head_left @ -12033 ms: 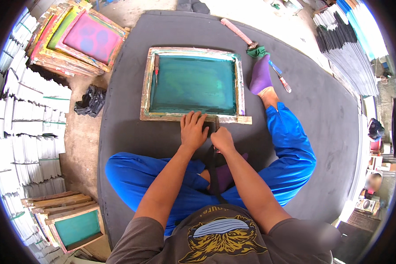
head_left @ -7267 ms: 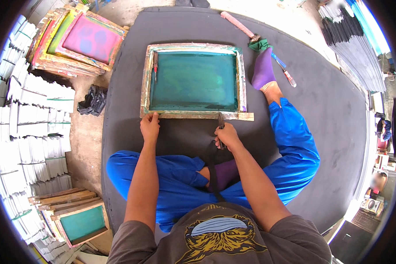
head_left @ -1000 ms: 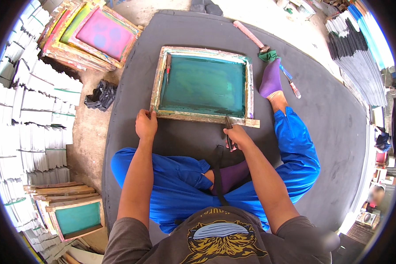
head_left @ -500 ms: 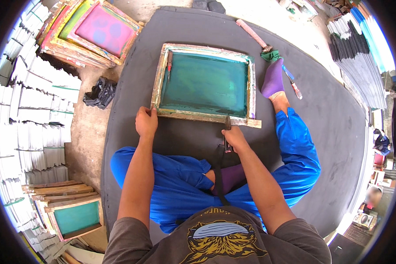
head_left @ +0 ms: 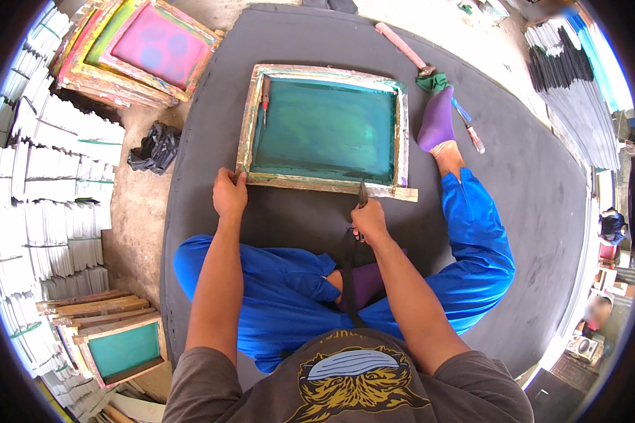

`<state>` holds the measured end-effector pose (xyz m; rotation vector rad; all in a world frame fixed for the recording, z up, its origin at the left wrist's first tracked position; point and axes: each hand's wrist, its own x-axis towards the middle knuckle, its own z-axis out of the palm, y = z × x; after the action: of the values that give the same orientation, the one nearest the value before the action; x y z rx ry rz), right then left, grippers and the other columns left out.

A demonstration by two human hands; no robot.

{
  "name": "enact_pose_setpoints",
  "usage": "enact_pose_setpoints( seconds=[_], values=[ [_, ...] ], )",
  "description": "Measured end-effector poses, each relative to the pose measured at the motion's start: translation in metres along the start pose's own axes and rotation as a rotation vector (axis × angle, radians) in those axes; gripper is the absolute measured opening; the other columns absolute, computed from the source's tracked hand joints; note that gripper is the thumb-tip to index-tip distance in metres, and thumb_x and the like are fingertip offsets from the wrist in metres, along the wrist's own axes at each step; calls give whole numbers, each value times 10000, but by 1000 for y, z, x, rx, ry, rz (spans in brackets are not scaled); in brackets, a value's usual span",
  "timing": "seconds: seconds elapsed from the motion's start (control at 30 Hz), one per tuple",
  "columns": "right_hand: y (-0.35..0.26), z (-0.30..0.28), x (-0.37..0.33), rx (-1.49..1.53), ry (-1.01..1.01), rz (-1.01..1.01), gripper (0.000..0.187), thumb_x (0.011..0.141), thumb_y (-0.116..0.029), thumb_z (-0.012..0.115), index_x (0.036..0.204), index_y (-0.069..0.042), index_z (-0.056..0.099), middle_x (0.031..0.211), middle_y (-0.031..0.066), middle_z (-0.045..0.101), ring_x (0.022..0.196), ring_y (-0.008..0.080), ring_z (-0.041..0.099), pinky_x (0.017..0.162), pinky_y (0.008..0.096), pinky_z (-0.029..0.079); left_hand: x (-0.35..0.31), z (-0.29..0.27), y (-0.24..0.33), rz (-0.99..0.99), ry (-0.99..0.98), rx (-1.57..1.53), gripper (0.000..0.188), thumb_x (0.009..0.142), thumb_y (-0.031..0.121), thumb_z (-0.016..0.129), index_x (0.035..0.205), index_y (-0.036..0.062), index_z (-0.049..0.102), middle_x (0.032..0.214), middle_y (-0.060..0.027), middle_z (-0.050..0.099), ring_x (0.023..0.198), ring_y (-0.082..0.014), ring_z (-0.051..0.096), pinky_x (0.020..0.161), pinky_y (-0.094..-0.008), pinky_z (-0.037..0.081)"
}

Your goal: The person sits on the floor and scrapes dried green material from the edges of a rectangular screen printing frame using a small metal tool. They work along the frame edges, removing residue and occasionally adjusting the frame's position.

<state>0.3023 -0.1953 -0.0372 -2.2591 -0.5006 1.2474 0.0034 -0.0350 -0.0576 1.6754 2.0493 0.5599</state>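
A wooden screen-printing frame (head_left: pixel 248 127) with teal mesh (head_left: pixel 324 130) lies flat on the dark mat before me. My left hand (head_left: pixel 230 193) pinches its near left corner. Dark-handled pliers (head_left: pixel 363 192) are gripped in my right hand (head_left: pixel 370 218), their jaws at the frame's near edge, right of its middle. Whether the jaws hold anything is too small to tell. A small red-handled tool (head_left: pixel 265 102) rests along the frame's inner left side. At the near right corner, a pale wood strip (head_left: pixel 406 194) juts out past the frame.
Past my purple-socked foot (head_left: pixel 437 120) lie a pink-handled hammer (head_left: pixel 402 48), a green cloth (head_left: pixel 432 82) and a blue-and-red tool (head_left: pixel 470 128). More frames (head_left: pixel 130 67) are piled far left, near a black plastic bag (head_left: pixel 155 148). White stacks (head_left: pixel 56 183) line the left side.
My right hand has shifted slightly left and its fingers have turned around the pliers' handles. The left hand still pinches the frame's corner. The whole view has shifted slightly.
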Motion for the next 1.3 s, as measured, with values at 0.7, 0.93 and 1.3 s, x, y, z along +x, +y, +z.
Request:
enact_pose_setpoints(
  seconds=[0.7, 0.93, 1.3],
  values=[
    [-12, -3, -44, 255, -696, 18, 192, 953, -98, 628, 1111, 4, 589, 750, 132, 668, 567, 221, 672, 461, 367, 531, -125, 57, 92, -30, -618, -733, 263, 1016, 266, 724, 1033, 4, 737, 814, -30, 687, 677, -97, 607, 616, -290, 494],
    [-12, -16, -40, 88, -758, 100, 249, 996, -197, 652, 1166, -22, 604, 905, 166, 716, 687, 229, 732, 484, 349, 563, -134, 72, 74, 72, -555, -695, 256, 1047, 239, 670, 960, -1, 649, 750, -46, 653, 644, -111, 613, 593, -322, 501],
    [-26, -82, 25, -485, -526, 73, 275, 1013, -224, 640, 1136, 17, 595, 790, 125, 646, 586, 210, 681, 399, 377, 507, -75, 64, 31, -477, 11, -988, 228, 1065, 228, 626, 1018, 6, 609, 765, -60, 605, 525, -121, 521, 462, -310, 433]
  ],
)
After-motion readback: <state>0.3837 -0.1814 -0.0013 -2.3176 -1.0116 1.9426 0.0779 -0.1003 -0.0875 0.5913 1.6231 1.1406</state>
